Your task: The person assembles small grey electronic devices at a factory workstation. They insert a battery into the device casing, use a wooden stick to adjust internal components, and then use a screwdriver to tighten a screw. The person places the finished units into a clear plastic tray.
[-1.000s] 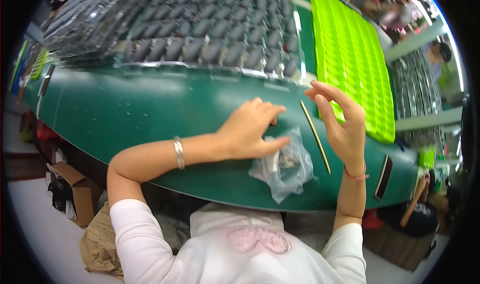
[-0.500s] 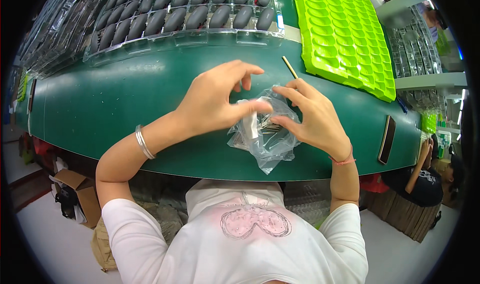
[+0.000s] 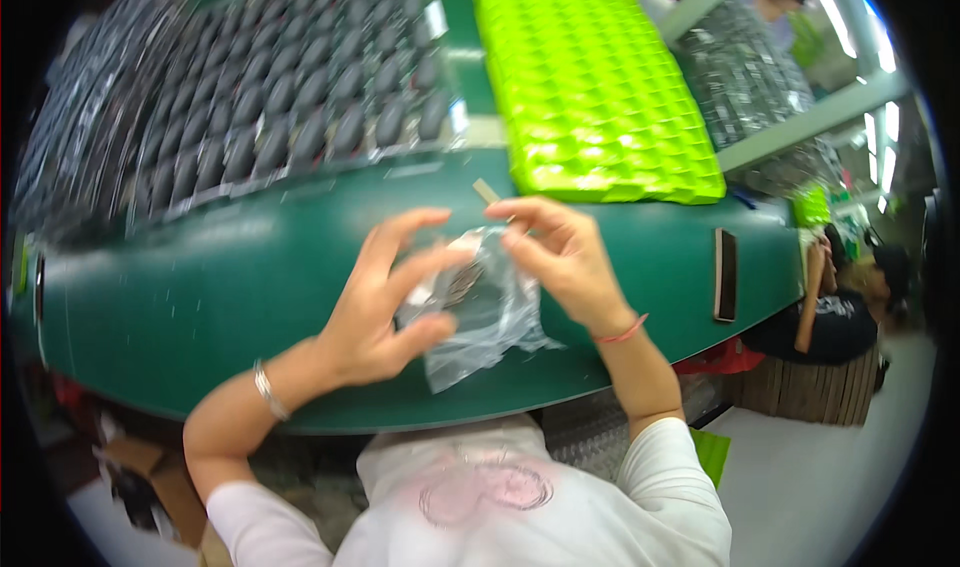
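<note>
A clear plastic bag (image 3: 490,312) lies crumpled on the green table between my hands, with small thin metal pieces (image 3: 465,283) showing inside. My right hand (image 3: 565,262) is closed at the bag's upper right edge, thumb and forefinger pinching the film. To the left, my left hand (image 3: 375,312) has its fingers spread, curving around the bag's left side without a visible grip. A short pale stick (image 3: 485,190) projects beyond my right fingertips; whether it is held or lies on the table, I cannot tell. Motion blur softens the picture.
Behind my left hand, clear trays (image 3: 290,117) hold rows of dark grey oval parts. A bright green moulded tray (image 3: 600,97) is at the back right. Farther right lies a phone (image 3: 725,274). Another person (image 3: 830,312) sits at the right edge, beside stacked cardboard (image 3: 800,377).
The whole view has shifted, so the table and trays appear farther left and lower. My left fingers have spread wider beside the bag; my right hand remains at its edge.
</note>
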A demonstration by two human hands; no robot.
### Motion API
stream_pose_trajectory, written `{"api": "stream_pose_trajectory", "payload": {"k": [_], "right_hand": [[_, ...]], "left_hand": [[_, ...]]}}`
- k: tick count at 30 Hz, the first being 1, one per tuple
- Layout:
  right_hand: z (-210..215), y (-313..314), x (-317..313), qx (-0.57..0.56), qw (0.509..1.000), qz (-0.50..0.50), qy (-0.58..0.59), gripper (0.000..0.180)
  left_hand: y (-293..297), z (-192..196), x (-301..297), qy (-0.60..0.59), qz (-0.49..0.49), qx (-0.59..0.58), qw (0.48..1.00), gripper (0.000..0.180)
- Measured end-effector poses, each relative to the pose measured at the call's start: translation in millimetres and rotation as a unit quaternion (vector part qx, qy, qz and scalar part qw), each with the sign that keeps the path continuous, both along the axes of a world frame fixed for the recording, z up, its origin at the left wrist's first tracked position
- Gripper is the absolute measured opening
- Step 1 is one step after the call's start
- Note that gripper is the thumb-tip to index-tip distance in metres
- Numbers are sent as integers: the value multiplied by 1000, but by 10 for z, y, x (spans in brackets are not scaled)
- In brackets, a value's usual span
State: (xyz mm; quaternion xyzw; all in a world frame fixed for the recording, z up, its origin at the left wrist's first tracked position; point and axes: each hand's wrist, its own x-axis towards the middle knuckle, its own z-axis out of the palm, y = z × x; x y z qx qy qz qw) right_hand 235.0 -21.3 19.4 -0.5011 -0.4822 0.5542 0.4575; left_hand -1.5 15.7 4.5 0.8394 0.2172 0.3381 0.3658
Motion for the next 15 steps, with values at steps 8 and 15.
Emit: {"api": "stream_pose_trajectory", "payload": {"k": [8,15], "right_hand": [[-126,-29,106,0,994,-59,89,24],[-227,-135,-12,258,963,18,-79,24]], "left_hand": [[-25,-21,81,44,-29,255,966,21],[4,76,15,106,42,275,955,14]]}}
